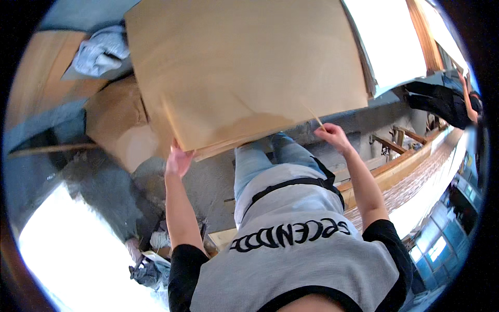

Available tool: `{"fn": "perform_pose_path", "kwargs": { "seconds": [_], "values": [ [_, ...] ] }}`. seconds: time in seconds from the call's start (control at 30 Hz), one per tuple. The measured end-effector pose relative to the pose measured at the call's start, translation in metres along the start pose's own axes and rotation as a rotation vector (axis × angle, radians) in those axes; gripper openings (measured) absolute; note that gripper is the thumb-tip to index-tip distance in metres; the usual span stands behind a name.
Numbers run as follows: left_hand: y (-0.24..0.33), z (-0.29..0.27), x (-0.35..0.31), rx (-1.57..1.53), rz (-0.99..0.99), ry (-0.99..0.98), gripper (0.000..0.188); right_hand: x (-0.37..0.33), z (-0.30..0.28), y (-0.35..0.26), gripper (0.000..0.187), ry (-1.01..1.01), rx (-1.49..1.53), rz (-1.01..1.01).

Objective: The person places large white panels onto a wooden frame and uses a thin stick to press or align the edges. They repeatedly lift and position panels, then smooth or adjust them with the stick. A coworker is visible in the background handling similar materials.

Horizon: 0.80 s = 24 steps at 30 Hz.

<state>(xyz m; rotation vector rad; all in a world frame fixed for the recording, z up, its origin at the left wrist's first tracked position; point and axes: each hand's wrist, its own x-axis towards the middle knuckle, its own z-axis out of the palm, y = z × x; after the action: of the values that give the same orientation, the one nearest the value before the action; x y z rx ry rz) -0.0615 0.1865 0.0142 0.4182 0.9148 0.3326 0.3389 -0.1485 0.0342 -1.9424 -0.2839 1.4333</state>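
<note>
A large flat brown board [244, 62], apparently the top of a stack of thin sheets, lies before me. Its near left corner is in my left hand [179, 160], with the fingers bent round the edge. Along that left edge runs a pale, blurred streak; I cannot tell whether it is a loose strip. My right hand [334, 138] is closed in a pinch on a thin wooden strip [316, 120], just off the board's near edge toward the right. The strip's far end reaches over the board.
Brown cardboard [117, 117] and a grey cloth bundle [101, 52] lie left of the board. White sheets [390, 44] stand beyond its right side. A long wooden stack [410, 169] runs along my right. Another person in dark clothes [439, 101] is at the far right.
</note>
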Motion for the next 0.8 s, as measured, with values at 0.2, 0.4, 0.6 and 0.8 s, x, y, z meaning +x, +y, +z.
{"fn": "perform_pose_path", "kwargs": {
  "seconds": [0.2, 0.4, 0.6, 0.8],
  "values": [
    [-0.109, 0.058, 0.033, -0.053, -0.109, 0.059, 0.051, 0.016, 0.023, 0.003, 0.027, -0.329, 0.079, 0.057],
    [-0.123, 0.11, 0.074, -0.08, -0.055, 0.439, 0.031, 0.038, 0.043, -0.005, 0.033, -0.378, 0.345, 0.134],
    [-0.113, 0.096, 0.041, 0.079, 0.101, 0.571, 0.027, 0.052, -0.01, 0.036, 0.035, -0.204, 0.694, 0.245],
    [-0.17, 0.095, 0.011, 0.328, 0.279, 0.757, 0.028, 0.05, 0.008, 0.061, 0.02, 0.171, -0.03, -0.196]
  ]
}}
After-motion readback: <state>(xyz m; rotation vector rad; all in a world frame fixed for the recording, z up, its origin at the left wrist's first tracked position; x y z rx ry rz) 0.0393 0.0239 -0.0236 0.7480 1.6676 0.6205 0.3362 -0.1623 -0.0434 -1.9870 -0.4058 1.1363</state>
